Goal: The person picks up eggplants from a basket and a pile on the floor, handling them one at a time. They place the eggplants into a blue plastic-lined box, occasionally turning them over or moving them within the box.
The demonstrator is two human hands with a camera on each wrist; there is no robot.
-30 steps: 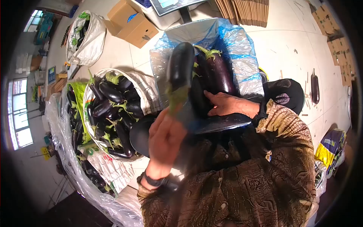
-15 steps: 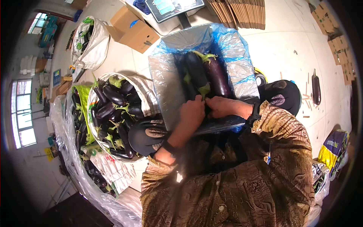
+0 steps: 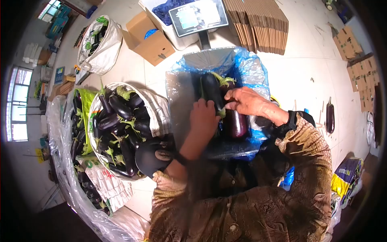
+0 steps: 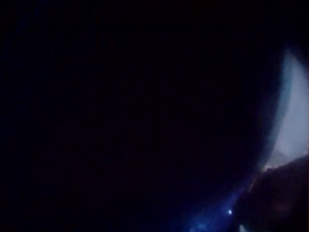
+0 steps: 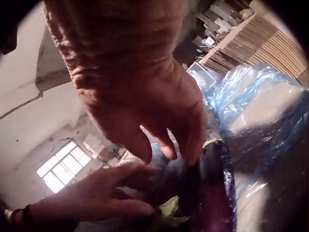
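Several eggplants lie in a box lined with blue plastic film in front of the person. A dark eggplant has its green cap toward the body; a glossy purple one lies to its right. My left hand rests over the dark eggplant's near end, its fingers fairly straight in the right wrist view, thumb near a green cap. From the right, my right hand reaches over the purple eggplant, fingertips at the dark one's side, with gaps between the fingers. The left wrist view is almost black.
At left stands a white sack full of eggplants. Behind the box are a scale display, an open carton and stacked flat cardboard. A single eggplant lies on the floor at right.
My left hand lowered a raised eggplant into the box. Both hands met at its cap end half a second ago; since then my right hand has shifted up along its right side.
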